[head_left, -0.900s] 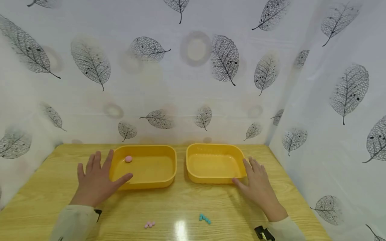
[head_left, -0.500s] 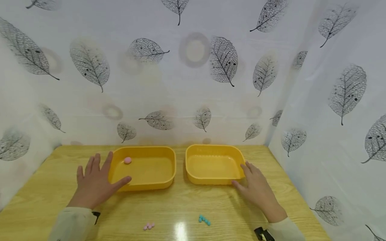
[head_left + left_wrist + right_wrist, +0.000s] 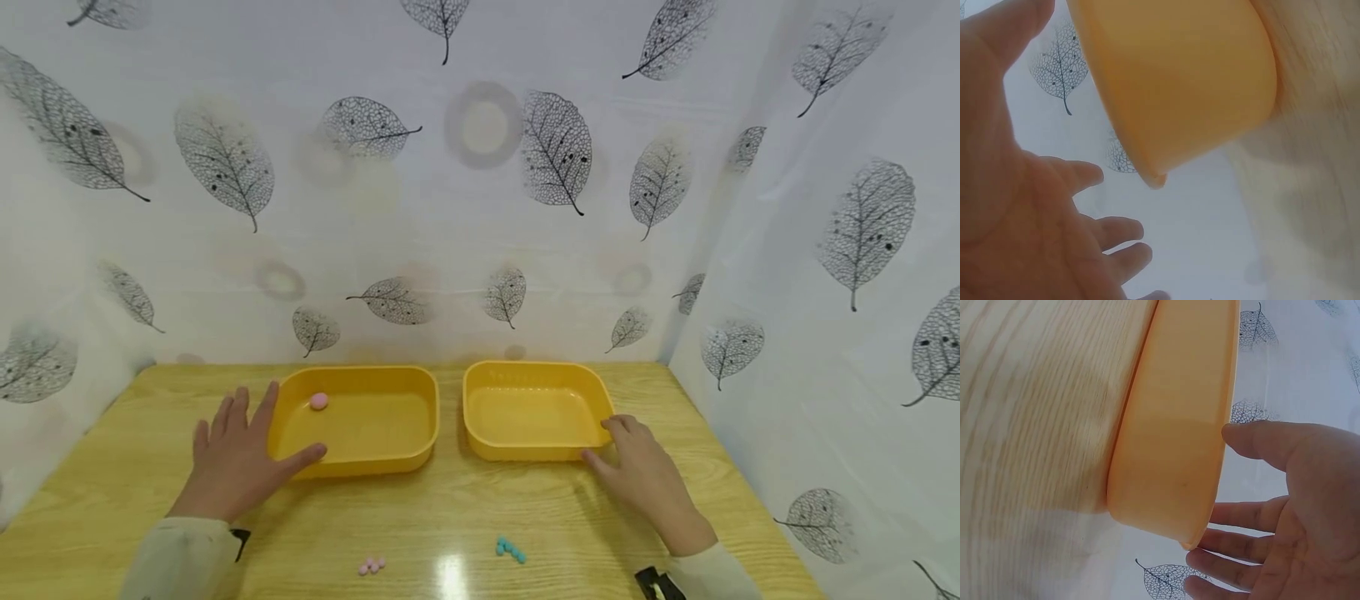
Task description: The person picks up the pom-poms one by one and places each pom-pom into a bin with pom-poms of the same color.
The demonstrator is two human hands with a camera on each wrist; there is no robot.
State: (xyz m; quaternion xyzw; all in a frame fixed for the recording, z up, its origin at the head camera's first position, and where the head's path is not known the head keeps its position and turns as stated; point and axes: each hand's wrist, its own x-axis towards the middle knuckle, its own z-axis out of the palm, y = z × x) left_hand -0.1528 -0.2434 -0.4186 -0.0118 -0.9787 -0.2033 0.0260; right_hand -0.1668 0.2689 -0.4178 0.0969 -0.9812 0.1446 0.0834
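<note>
My left hand spreads its fingers over the left end of a yellow plastic tray, the thumb above its front rim. In the left wrist view the palm and fingers are beside the tray's outer wall. A round pink piece lies inside that tray. At the right end of a second yellow tray, my right hand has its thumb at the front rim and its fingertips at the side rim. The right wrist view shows the thumb tip right at the rim.
A small cluster of pink beads lies on the wooden table in front of the left tray. Several turquoise beads lie further right. A white curtain with leaf prints hangs behind and on both sides.
My right hand's fingers have drawn in and lowered onto the right end of the right tray. The left hand has stayed nearly still. Trays and beads keep their places.
</note>
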